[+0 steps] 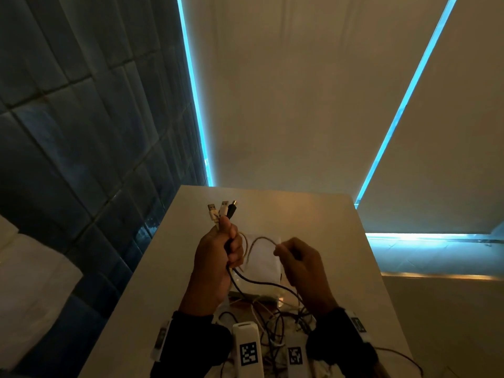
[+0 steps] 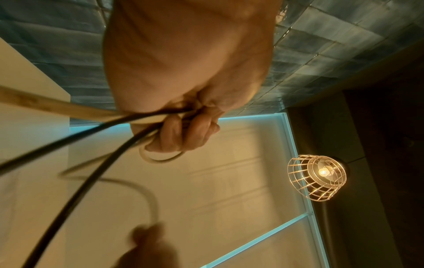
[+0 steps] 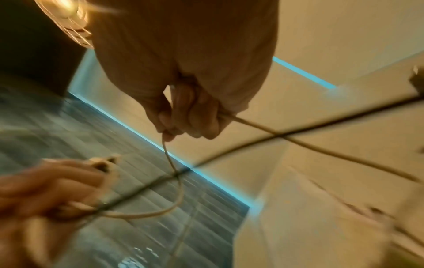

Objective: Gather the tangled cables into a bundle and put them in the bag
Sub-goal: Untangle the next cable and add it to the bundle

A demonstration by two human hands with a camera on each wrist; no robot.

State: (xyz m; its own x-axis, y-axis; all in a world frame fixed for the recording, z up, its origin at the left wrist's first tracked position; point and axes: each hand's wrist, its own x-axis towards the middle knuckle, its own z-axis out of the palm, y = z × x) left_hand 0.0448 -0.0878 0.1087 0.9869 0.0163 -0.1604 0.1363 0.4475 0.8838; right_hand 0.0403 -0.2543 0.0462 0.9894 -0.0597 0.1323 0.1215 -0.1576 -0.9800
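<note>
My left hand [image 1: 222, 256] is raised above the table and grips a bunch of cables; three plugs [image 1: 222, 210], two white and one black, stick up out of the fist. The left wrist view has the fingers [image 2: 183, 132] curled round black and pale cables [image 2: 128, 119]. My right hand [image 1: 297, 261] pinches a thin pale cable [image 1: 260, 240] that loops across to the left fist; the right wrist view shows that cable [image 3: 171, 161] running through its curled fingers [image 3: 188, 116]. A clear plastic bag [image 1: 263, 264] lies flat on the table beneath both hands. More tangled cables [image 1: 272, 323] lie near my wrists.
The pale table [image 1: 341, 268] stands against a cream wall with blue-lit edges. Dark blue tiles cover the wall on the left. A caged lamp [image 2: 317, 181] glows overhead. White tagged wrist mounts [image 1: 248, 350] sit at the bottom of the head view.
</note>
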